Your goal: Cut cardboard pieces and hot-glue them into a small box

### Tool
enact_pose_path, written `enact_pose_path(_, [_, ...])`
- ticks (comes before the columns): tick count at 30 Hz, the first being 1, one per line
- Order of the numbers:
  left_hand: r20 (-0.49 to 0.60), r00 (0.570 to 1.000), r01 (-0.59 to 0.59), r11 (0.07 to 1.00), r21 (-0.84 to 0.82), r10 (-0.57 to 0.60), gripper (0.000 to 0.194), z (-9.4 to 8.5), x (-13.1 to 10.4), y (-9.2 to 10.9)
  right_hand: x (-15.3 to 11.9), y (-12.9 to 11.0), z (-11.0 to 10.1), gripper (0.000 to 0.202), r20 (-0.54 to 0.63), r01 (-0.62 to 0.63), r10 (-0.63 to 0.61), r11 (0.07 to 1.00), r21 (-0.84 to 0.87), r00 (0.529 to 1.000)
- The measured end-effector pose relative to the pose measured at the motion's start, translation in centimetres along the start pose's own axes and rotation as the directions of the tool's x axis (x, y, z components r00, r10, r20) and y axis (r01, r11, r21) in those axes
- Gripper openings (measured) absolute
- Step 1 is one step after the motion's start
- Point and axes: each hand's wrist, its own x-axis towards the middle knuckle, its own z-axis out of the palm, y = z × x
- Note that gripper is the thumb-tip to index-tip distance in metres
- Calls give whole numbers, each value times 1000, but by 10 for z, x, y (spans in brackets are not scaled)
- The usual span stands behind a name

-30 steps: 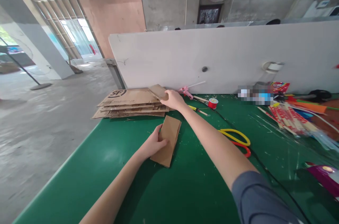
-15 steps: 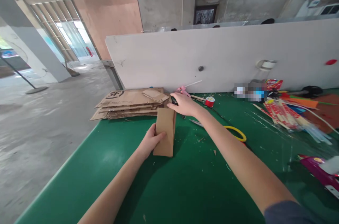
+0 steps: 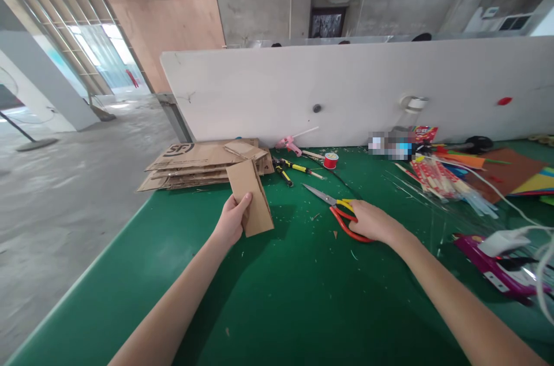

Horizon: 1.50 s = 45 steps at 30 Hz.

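My left hand (image 3: 231, 220) is closed on a small rectangular piece of brown cardboard (image 3: 250, 195), thumb on its face; a second layer shows along its right edge. The cardboard is tilted above the table, in front of the cardboard stack. Over to the right, my right hand (image 3: 373, 220) has its fingers curled on the handles of a pair of scissors (image 3: 326, 197) with one yellow and one red loop. The scissors lie on the table, their blades slightly parted and pointing up and left. Part of the handles is hidden by the fingers.
Flattened cardboard sheets (image 3: 194, 159) are stacked at the back left of the green table (image 3: 277, 297). Behind lie pliers (image 3: 283, 174), a pink glue gun (image 3: 289, 144) and a red thread spool (image 3: 330, 160). At right are wrapped sticks (image 3: 433, 178) and a purple power strip (image 3: 489, 268) with cables.
My right hand has moved from beside the cardboard stack to the scissors and taken their handles. The cardboard in my left hand has tilted to the left. The pliers have come into sight.
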Motion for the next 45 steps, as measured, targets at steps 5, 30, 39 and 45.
enact_pose_path(5, [-14, 1000, -6, 1000, -19, 6, 34, 2, -2, 1, -6, -22, 0, 20, 17, -40, 36, 952, 303, 999])
enact_pose_path(30, [-176, 980, -133, 964, -230, 94, 18, 54, -7, 15, -60, -71, 3, 46, 53, 205, -308, 742, 638, 950])
enact_pose_path(39, [-231, 972, -109, 944, -310, 37, 11, 59, -13, 7, -63, -78, 2, 46, 18, 214, -258, 833, 510, 966])
enact_pose_path(45, [-224, 974, -119, 933, -339, 43, 7, 60, -15, 6, -65, -82, -4, 34, 141, 130, -242, 830, 542, 960])
